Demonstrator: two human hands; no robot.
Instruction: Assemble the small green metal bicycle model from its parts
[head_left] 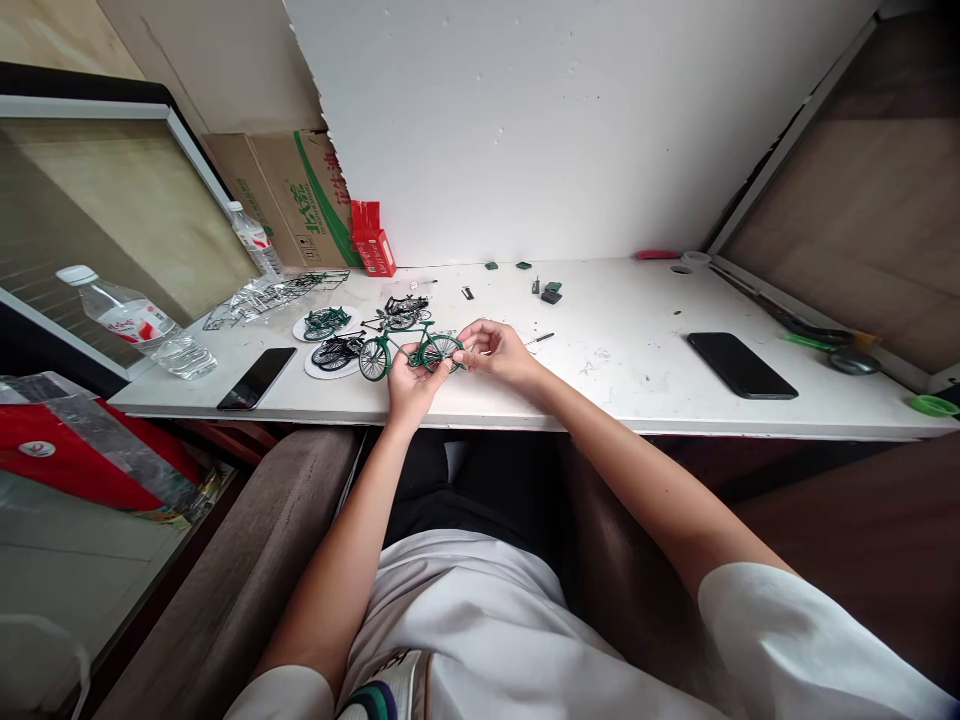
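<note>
A green model bicycle [406, 338] is held upright just above the front of the white table, its handlebar end to the left. My left hand [413, 385] grips it from below, thumb and fingers closed around the lower frame. At the rear wheel, my right hand [501, 350] pinches the bicycle with thumb and fingertips; any smaller part between them is hidden. Just left of my hands lie a black model bicycle [339, 351] on a round white pad and a green model bicycle [326, 322] on another. Behind the held bicycle is a further black model bicycle [407, 311].
Left on the table are a phone [257, 379], a water bottle [139, 322] and plastic part frames [300, 287]. A red box [373, 240] stands at the back. Small green pieces [553, 288] lie beyond my hands. Another phone [742, 364] and dark tools [795, 325] lie right.
</note>
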